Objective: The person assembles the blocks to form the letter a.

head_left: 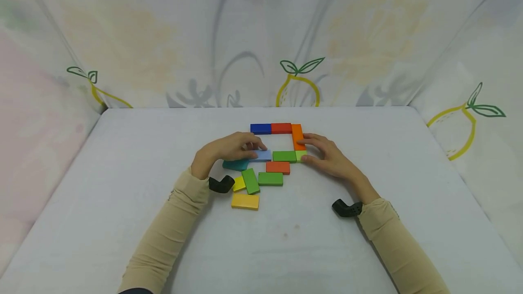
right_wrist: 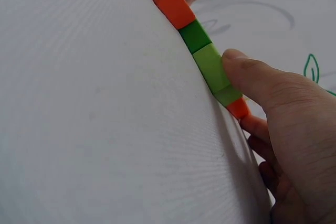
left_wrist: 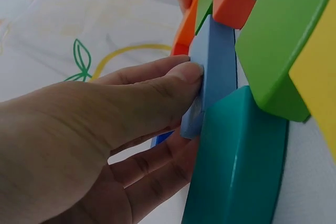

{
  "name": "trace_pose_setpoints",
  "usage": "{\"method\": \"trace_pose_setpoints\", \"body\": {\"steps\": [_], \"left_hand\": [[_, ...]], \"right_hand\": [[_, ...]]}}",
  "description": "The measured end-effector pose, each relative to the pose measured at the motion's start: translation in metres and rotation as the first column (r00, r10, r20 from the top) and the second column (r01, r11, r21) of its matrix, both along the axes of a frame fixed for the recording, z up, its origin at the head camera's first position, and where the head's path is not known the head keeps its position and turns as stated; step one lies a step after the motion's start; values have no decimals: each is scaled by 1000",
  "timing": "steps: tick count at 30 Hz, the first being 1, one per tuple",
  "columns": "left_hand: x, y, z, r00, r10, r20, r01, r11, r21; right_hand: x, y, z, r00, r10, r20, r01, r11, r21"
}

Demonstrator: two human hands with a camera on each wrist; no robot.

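My left hand [head_left: 236, 146] pinches a light blue block [left_wrist: 220, 59] between thumb and fingers, at the left end of a row. Beside it lies a teal block [left_wrist: 231, 166]. At the row's other end, my right hand [head_left: 331, 158] touches a small lime block [right_wrist: 211, 66] with its thumb. A finger of that hand rests on the upright-running orange block [head_left: 298, 137]. Between the light blue and lime blocks lies a green block [head_left: 284, 156]. A blue block [head_left: 260, 129] and a red block [head_left: 281, 128] form the far row, meeting the orange block.
Nearer me lie an orange-red block [head_left: 278, 168], a green block [head_left: 270, 178], a tilted green block [head_left: 251, 181], a small yellow block [head_left: 239, 183] and a larger yellow block [head_left: 245, 201]. All are on a white-covered table [head_left: 294, 248]. A lemon-printed cloth [head_left: 261, 35] hangs behind.
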State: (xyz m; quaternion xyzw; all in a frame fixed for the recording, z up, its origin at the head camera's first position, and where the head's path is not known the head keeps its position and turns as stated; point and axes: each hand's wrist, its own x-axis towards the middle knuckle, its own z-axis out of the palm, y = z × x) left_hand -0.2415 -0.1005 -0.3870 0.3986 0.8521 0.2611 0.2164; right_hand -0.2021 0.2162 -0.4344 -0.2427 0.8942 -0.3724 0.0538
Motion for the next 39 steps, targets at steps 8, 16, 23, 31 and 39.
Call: {"method": "trace_pose_setpoints", "body": {"steps": [8,16,23,31,39], "left_hand": [[2,3,0,1000,-11,-4,11,1000,5],[2,4,-1,998,-40,-38,39,999,-14],[2,3,-2,997,-61,-42,60,998,-13],[0,3,-3,996,-78,-45,77,997,-16],[-2,9,-7,993,36,-110,-33,999,24]], "right_hand": [[1,0,1,1000,6,-8,-6,1000,-10],[0,0,1,1000,9,-21,-10,1000,-6],[-1,1,-1,999,16,-34,-16,1000,-12],[0,0,1,1000,7,-10,-7,1000,-9],[0,0,1,1000,11,-15,-11,1000,-11]]}}
